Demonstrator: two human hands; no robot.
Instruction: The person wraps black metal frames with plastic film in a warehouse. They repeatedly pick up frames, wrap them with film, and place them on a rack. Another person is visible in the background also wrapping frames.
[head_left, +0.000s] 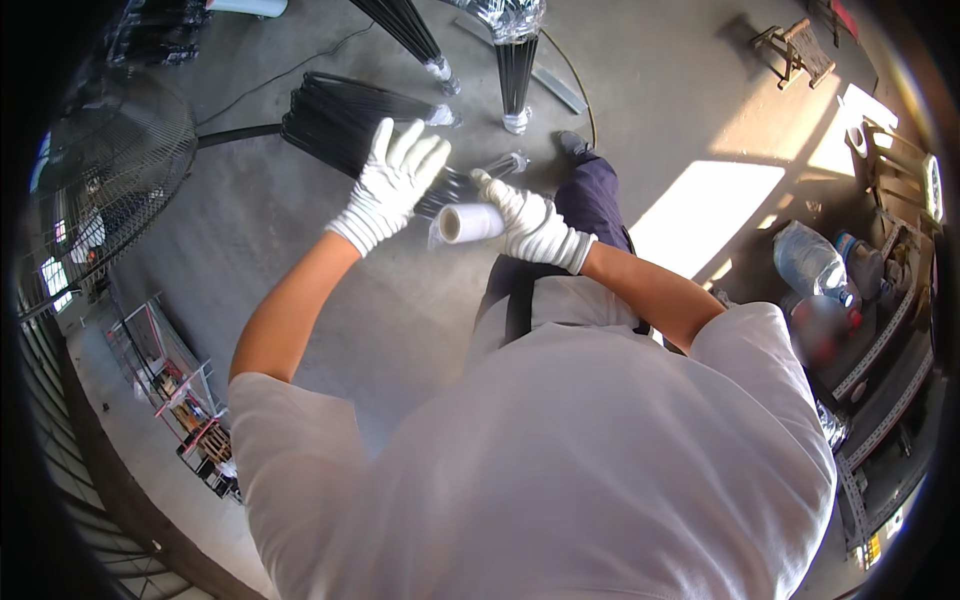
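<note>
White knitted gloves cover both my hands. My left hand (388,190) is open, its fingers spread over the near side of a bundle of thin black rods (335,118); whether the palm touches them I cannot tell. In my right hand (535,222) is a roll of clear stretch film (472,223), its hollow core facing left. Loose film hangs at the roll's left end, close to the rods. Clear film also wraps the rod bundle's tip (442,116). Part of the bundle is hidden behind my hands.
Two more wrapped black bundles lie ahead, one at centre (515,85) and one left of it (408,35). A large fan (125,170) stands at left. A folding stool (797,52) is at far right. Metal shelving (880,350) and a big water bottle (808,258) line the right.
</note>
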